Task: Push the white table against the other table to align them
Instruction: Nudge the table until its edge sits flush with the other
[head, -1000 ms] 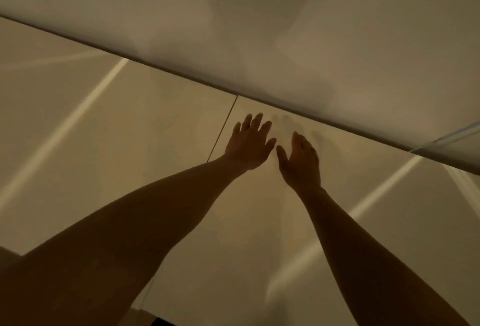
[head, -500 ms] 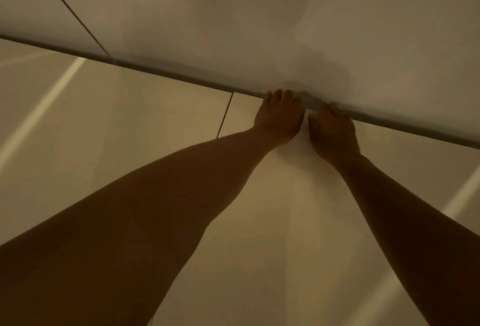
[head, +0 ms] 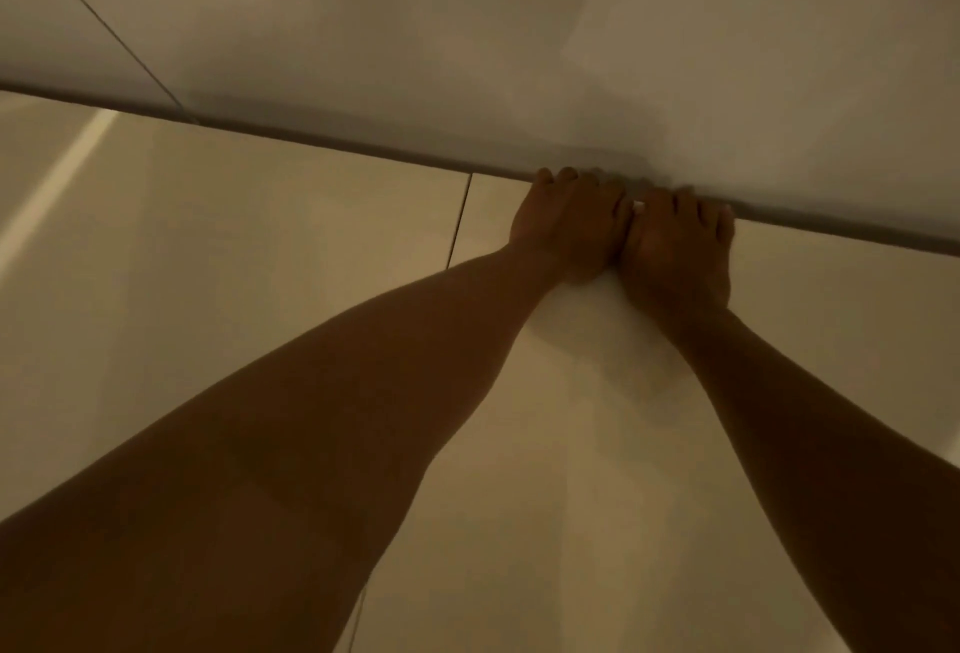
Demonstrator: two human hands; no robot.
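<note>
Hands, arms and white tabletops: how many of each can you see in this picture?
Hands: 2, the left hand and the right hand, both gripping the table's edge.
Forearms: 2, the left forearm and the right forearm.
White tabletops: 2, the white table and the other table, parted by a thin seam.
Total: 6

both arms outstretched, left hand (head: 569,221) touching right hand (head: 675,241), fingers curled.

White table (head: 519,28) top, plain, edge running diagonally, dim light
</note>
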